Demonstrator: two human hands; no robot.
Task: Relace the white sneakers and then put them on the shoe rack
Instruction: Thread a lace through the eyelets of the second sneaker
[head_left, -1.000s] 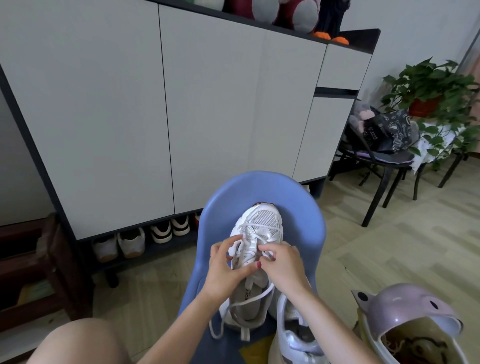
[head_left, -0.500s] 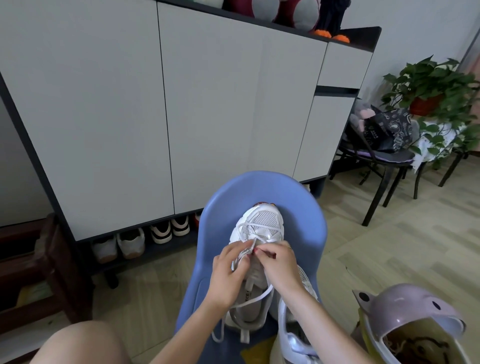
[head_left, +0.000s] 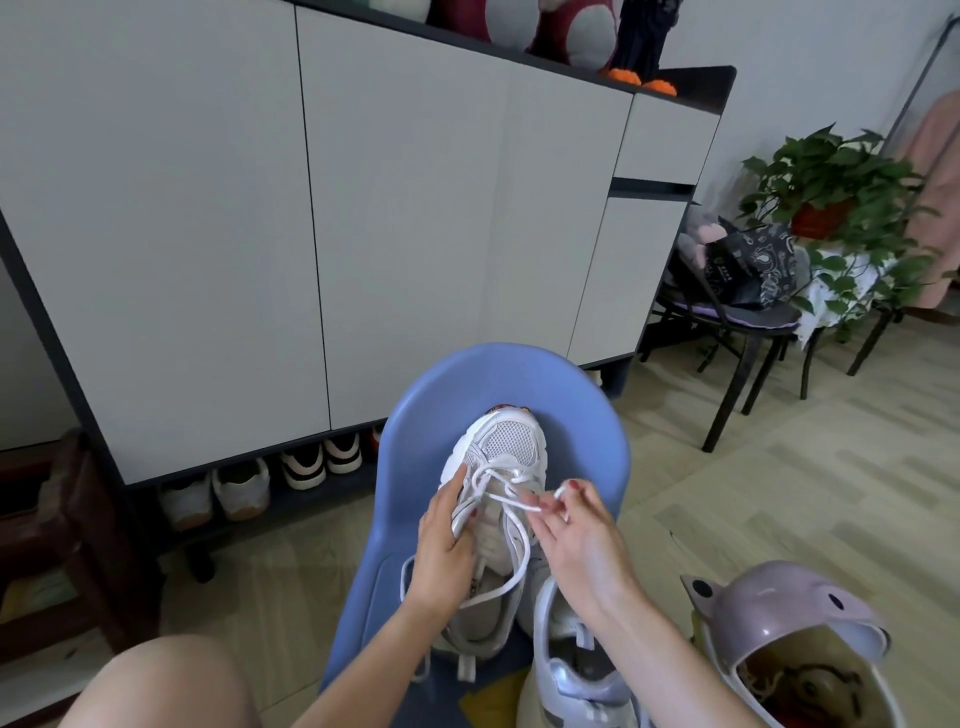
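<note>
The white sneaker (head_left: 506, 467) lies toe-away on the blue chair (head_left: 582, 415). The left hand (head_left: 447, 545) grips its side to steady it, while the right hand (head_left: 571, 525) pinches the lace (head_left: 511, 499) end, drawn out to the right. Keep the shoe braced, pull the lace flat and untwisted, matching tension before the next eyelet.

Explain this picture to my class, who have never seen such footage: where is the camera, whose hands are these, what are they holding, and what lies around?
The camera sits on a person's head, looking down at their own bare hands. A white sneaker rests on a blue plastic chair. The left hand grips its side to steady it, while the right hand pinches the white lace, drawn out sideways. A second sneaker lies near the right forearm. Behind stands a grey cabinet, with other shoes on its open bottom shelf.
</note>
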